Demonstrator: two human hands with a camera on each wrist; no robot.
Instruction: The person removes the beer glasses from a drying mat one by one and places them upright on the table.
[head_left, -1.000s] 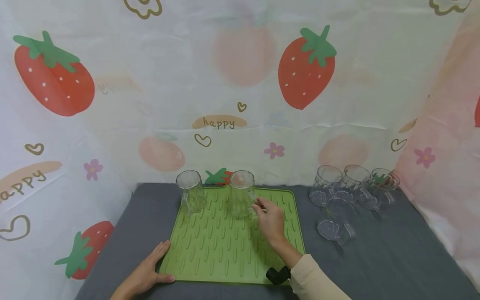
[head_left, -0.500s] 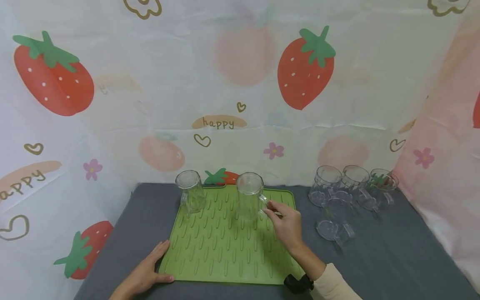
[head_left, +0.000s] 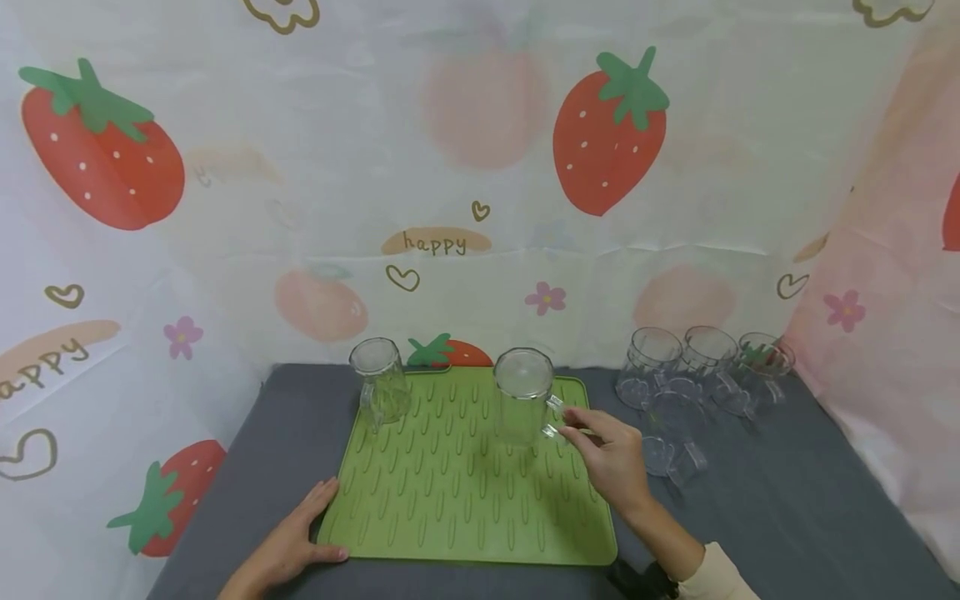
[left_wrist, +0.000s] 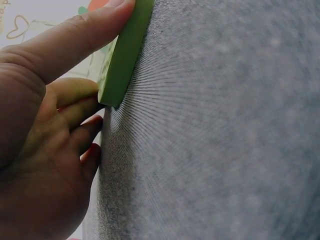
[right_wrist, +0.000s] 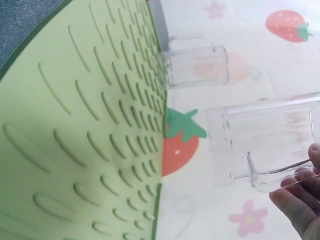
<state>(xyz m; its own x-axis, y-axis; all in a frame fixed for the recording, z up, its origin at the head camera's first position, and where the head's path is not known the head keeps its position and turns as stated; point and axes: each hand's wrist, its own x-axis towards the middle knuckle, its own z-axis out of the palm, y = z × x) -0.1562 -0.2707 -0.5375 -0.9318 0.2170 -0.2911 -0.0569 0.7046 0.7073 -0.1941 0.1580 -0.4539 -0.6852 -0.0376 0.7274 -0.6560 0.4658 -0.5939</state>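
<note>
clear mug (head_left: 522,396): see-through plastic, upside down, over the back right part of the green mat (head_left: 450,492), lifted off it going by the right wrist view
right hand (head_left: 611,458): fingers pinch its handle
mat: rubbery, raised ribs
left hand (head_left: 288,546): fingers flat at the mat's front left corner, thumb on top; left wrist view shows the edge thickness
second mug (head_left: 380,387): mat's back left
other mugs (head_left: 693,375): on the grey table (head_left: 787,508), right of the mat

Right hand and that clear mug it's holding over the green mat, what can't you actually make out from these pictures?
- Right hand: right wrist view cuts it off at the edge; only fingertips show.
- Clear mug: head view too small to tell whether it touches the green mat.
- Left hand: head view's bottom edge cuts the wrist; left wrist view shows the thumb on the mat's edge, the palm blurred.
</note>
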